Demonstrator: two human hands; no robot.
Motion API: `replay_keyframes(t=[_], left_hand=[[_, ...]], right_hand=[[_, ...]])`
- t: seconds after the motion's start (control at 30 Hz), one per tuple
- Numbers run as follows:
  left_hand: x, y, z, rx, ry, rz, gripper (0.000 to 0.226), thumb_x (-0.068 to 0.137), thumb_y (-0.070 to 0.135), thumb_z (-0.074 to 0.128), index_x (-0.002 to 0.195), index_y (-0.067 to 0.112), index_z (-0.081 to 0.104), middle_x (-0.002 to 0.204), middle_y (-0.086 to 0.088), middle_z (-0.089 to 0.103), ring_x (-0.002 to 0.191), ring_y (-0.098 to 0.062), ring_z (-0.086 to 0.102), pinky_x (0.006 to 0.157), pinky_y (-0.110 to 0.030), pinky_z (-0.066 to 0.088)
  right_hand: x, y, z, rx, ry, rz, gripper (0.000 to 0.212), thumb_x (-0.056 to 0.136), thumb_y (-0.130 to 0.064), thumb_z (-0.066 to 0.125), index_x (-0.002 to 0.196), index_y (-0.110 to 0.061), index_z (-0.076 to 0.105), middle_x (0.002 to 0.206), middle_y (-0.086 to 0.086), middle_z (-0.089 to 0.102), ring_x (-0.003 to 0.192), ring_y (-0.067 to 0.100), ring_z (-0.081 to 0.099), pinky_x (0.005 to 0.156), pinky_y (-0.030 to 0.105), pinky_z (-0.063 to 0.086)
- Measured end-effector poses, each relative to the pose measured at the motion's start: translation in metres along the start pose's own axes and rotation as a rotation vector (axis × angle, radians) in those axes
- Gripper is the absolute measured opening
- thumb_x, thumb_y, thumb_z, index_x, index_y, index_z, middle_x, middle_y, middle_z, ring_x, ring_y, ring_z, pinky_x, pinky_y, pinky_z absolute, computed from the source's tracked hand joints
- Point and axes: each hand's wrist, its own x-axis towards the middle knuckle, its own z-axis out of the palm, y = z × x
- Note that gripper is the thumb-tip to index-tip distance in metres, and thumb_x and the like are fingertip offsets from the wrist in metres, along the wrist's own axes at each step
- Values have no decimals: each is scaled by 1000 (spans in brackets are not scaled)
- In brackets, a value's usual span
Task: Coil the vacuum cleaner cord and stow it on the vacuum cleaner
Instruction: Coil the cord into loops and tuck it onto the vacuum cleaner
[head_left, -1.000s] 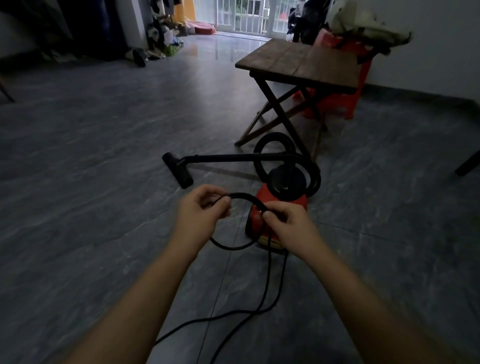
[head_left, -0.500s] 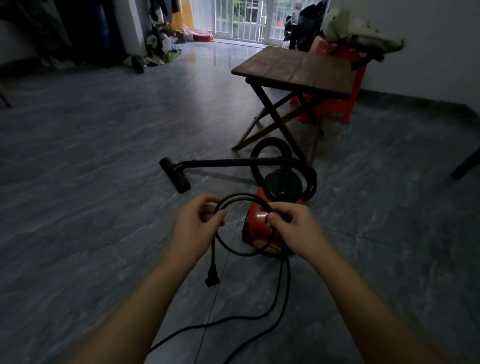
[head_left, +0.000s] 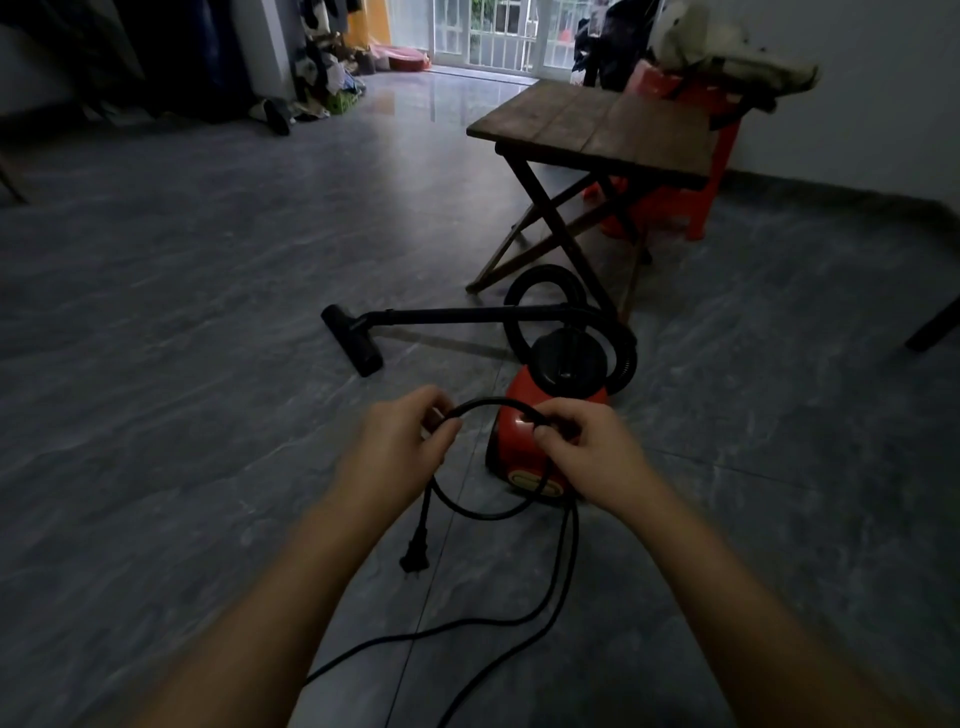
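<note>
Right, status: cord (head_left: 488, 515) coiling looked barely started, with one small loop held in the air just in front of the vacuum cleaner (head_left: 569, 361), which sat on the floor (head_left: 208, 364). Left hand (head_left: 400, 447) grip pinched the loop's left side between thumb and fingers, with the plug (head_left: 415, 558) dangling free below it. Right hand (head_left: 587, 452) grip pinched the loop's right side, with two runs of slack dropping below it to the floor and trailing out of view. Risks as I read them: a loop this tight likely twists the cord and springs open if either pinch loosens. The loose plug could swing into the next turn. The floor slack could knot, or tug the vacuum cleaner if hauled in fast.
</note>
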Motion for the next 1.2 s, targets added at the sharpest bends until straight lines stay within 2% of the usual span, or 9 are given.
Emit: replay_keyframes(t=[0.17, 0.23, 0.3, 0.37, 0.57, 0.73, 0.9, 1.07, 1.2], left_hand=[[-2, 0, 6, 0, -46, -7, 9, 92, 30, 68, 100, 30, 66, 72, 10, 71, 59, 0, 67, 62, -28, 60], [-3, 0, 7, 33, -97, 60, 34, 94, 28, 66, 127, 33, 60, 88, 11, 73, 64, 0, 65, 68, -20, 56], [-4, -1, 8, 136, -126, 155, 44, 95, 29, 63, 136, 39, 53, 104, 10, 72, 67, -3, 62, 75, -29, 59], [-5, 0, 10, 125, -154, 173, 37, 95, 27, 62, 129, 41, 56, 99, 10, 74, 67, -5, 67, 72, -34, 61], [1, 15, 14, -170, -137, 26, 13, 96, 16, 63, 97, 28, 67, 79, 3, 73, 58, -7, 70, 53, -21, 56], [5, 30, 24, -404, -91, -117, 9, 96, 16, 64, 90, 22, 67, 83, -5, 74, 59, -16, 72, 50, -20, 53], [5, 33, 29, -627, -80, -301, 8, 98, 14, 61, 96, 11, 68, 85, -14, 76, 64, -23, 74, 55, -35, 58], [2, 23, 27, -542, -85, -312, 9, 97, 14, 61, 96, 8, 68, 86, -11, 75, 76, -24, 76, 60, -39, 61], [2, 12, 16, -510, -70, -336, 9, 95, 18, 65, 91, 13, 72, 80, -9, 77, 75, -26, 76, 60, -30, 59]], right_hand=[[2, 4, -1, -47, 8, -23, 19, 94, -22, 61, 108, -26, 73, 103, -11, 73, 99, 5, 66, 92, 38, 55], [1, 3, -3, -48, 3, -18, 20, 94, -23, 61, 110, -27, 73, 105, -12, 73, 102, 5, 65, 94, 36, 55], [-1, 0, -4, -50, -18, -25, 22, 95, -21, 60, 112, -26, 73, 106, -13, 73, 103, 3, 65, 94, 33, 54], [-3, -2, -6, -57, -49, -29, 23, 95, -18, 59, 112, -25, 74, 103, -12, 74, 99, 0, 65, 90, 28, 54], [-10, -3, -13, 11, -28, -7, 20, 94, -19, 63, 112, -22, 73, 104, -11, 72, 100, 1, 65, 89, 22, 52], [-13, 3, -25, 84, 24, 30, 15, 93, -18, 64, 103, -26, 71, 90, -7, 72, 90, 10, 68, 86, 30, 54], [-9, 9, -23, 77, 89, 92, 18, 91, -16, 65, 109, -19, 68, 97, 3, 71, 94, 16, 68, 91, 34, 55], [-4, 3, -15, 15, 110, 79, 18, 95, -14, 61, 108, -18, 72, 91, -9, 68, 90, 6, 64, 74, 11, 46], [2, 0, -5, -24, 73, 69, 17, 95, -16, 60, 103, -18, 74, 93, -7, 72, 91, 8, 65, 80, 21, 50]])
